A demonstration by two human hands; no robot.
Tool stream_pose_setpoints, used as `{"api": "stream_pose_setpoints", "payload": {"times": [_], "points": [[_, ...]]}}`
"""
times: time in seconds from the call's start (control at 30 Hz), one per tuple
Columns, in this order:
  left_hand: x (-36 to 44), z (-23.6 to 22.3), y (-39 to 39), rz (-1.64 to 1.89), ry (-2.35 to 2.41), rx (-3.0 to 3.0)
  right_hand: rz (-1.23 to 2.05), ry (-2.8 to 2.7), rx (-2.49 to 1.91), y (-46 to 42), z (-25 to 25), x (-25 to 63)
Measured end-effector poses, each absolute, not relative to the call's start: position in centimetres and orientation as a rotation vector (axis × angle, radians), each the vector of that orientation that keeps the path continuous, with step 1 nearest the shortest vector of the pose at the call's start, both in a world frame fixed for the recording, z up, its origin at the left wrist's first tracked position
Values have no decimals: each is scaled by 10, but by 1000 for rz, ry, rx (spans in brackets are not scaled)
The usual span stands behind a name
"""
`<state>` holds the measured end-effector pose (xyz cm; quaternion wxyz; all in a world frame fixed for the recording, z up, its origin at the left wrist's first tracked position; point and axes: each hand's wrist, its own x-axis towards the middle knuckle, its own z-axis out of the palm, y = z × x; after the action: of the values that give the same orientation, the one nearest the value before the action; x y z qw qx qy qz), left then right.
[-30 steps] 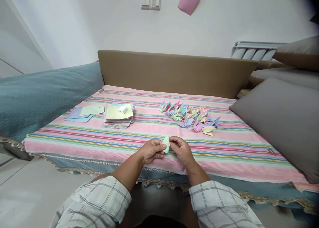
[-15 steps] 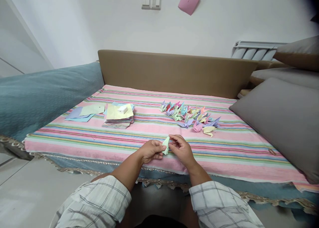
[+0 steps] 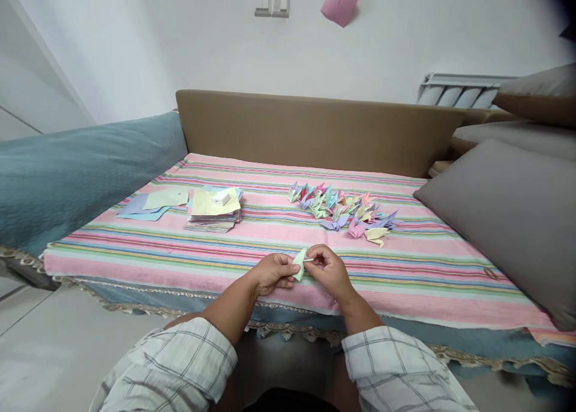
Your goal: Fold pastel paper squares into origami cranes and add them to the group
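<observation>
Between my hands, over the front part of the striped cloth, is a small pale green folded paper (image 3: 299, 264). My left hand (image 3: 275, 272) pinches its body between thumb and fingers. With thumb and fingertips, my right hand (image 3: 329, 270) grips a thin pointed flap that sticks out to the right from the paper. Beyond my right hand lies a cluster of folded paper cranes (image 3: 342, 208) in several colours. A yellow crane (image 3: 376, 235) is the one nearest to that hand.
A stack of square paper (image 3: 211, 221) with a small white block (image 3: 220, 198) on top stands at the left. Loose blue and green sheets (image 3: 155, 203) lie beside it. A grey cushion (image 3: 499, 208) leans at the right, and a brown backrest (image 3: 306, 130) runs along the back.
The thin flap of the green paper now points out sideways to the right, held by my right fingertips. My left hand stays nearly in place.
</observation>
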<state>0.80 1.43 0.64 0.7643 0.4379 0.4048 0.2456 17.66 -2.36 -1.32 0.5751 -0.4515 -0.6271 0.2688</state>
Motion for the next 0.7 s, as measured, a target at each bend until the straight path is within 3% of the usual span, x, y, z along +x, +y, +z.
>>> {"api": "stream_pose_setpoints", "payload": {"times": [0.7], "points": [[18,3,7,753,794,913,382,-1554,-1136,-24,-19,172]]}}
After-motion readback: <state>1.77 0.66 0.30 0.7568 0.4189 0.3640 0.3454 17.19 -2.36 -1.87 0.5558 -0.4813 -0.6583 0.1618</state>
